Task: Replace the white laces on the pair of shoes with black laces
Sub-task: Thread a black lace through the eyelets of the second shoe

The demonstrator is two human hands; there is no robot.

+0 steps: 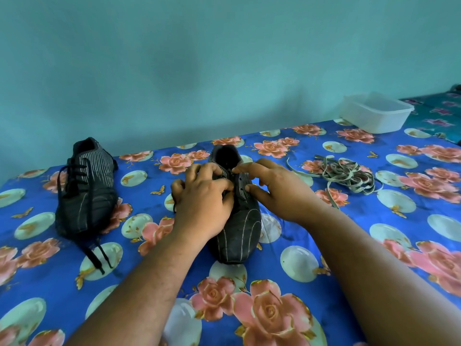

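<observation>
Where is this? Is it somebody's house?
Probably a room at home, maybe a bedroom: a flowered blue sheet covers the surface, a plain teal wall stands behind, and a plastic tub sits nearby.

Open cloth between the laced shoe [86, 188] at left and the middle shoe [237, 213]; white laces [346, 174] heaped right, plastic tub [376, 113] far right.

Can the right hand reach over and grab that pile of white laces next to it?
Probably yes. The right hand is at the middle shoe, and the white laces lie in the open on the cloth just beyond it, with nothing between them.
</observation>
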